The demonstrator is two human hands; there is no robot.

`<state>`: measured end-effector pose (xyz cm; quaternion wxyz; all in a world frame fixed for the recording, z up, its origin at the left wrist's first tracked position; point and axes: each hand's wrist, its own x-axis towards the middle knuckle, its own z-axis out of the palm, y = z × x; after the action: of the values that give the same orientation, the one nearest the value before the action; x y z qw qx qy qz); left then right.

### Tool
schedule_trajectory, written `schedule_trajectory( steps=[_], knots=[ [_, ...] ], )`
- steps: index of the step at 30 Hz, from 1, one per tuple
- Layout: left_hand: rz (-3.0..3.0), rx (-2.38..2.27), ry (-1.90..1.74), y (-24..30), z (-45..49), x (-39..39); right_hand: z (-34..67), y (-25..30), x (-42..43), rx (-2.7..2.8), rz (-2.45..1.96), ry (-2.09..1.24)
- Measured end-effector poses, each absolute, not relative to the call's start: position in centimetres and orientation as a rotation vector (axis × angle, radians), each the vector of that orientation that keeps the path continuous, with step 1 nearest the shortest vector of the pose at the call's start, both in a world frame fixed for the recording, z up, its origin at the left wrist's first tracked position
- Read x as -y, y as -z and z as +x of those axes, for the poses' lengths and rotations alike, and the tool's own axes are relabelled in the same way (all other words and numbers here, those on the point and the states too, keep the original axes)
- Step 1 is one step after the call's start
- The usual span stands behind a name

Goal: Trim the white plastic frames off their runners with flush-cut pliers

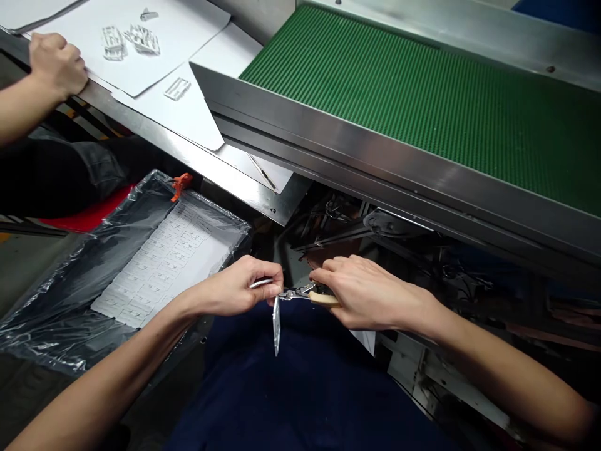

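Note:
Over my lap, my left hand point(248, 285) pinches a thin, pale plastic part point(277, 329) that hangs edge-on below the fingers. A second pale edge sticks out beside the thumb; whether it belongs to the same part I cannot tell. My right hand point(370, 291) is wrapped round the light-tan handles of a pair of nippers point(323, 299). Their metal jaws point left and meet the part at my left fingertips. Whether the jaws are closed on it is hidden by the fingers.
A plastic-lined bin point(126, 244) at left holds rows of flat pale parts point(154, 263), with an orange clip point(181, 185) on its rim. Beyond are clear pieces point(143, 39) on white paper, a pen-like tool point(263, 172), another person's fist point(56, 66) and a green conveyor belt point(399, 94).

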<state>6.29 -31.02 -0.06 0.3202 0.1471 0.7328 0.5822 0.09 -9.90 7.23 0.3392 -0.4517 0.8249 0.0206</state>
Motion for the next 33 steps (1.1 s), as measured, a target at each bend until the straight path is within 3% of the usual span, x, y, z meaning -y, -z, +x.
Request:
schedule_trajectory(
  steps=[16, 20, 26, 33],
  knots=[
    [0.430, -1.890, -1.545, 0.2, 6.3, 30.2, -0.9, -7.8, 11.4, -2.079, -1.199, -0.064],
    [0.312, -1.869, -1.585, 0.6, 6.5, 30.3, -1.2, -6.7, 10.7, -2.057, -1.152, 0.091],
    [0.078, -1.793, -1.742, 1.8, 7.2, 30.2, -0.8, -3.5, 7.2, -2.018, -0.711, 0.388],
    [-0.111, -1.328, -1.943, 4.7, 9.2, 29.2, 2.1, 0.3, 5.4, -2.156, -0.366, 0.697]
  ],
)
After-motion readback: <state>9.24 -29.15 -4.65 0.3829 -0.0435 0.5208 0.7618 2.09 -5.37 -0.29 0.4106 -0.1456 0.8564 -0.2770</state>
